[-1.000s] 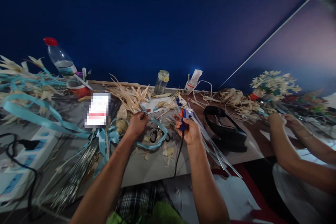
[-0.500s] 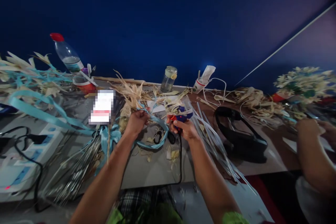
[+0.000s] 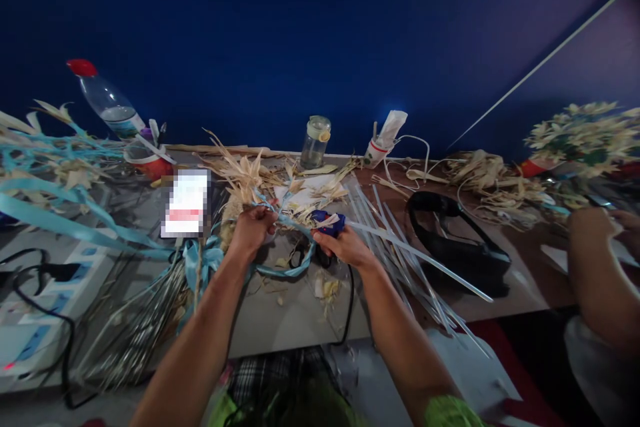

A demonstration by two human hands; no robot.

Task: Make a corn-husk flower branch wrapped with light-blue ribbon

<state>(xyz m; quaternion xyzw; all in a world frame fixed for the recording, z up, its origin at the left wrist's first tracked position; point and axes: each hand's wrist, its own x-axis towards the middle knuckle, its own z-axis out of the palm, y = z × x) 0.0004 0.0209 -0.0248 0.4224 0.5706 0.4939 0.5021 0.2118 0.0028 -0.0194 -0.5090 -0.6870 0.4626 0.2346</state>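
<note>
Right hand has swung its gripped plastic glue gun toward left hand (pinching narrow blue ribbon).

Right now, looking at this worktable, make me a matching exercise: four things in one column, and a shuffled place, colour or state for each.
Things:
1. Glue gun
2. Large bottle
3. Power strip
4. Clear jar

Places, colours, states:
A. Has a black plug in it
B. Near the middle of the blue wall
C. Held in the right hand
D. Wears a red cap

Pairs: 1-C, 2-D, 3-A, 4-B
</note>
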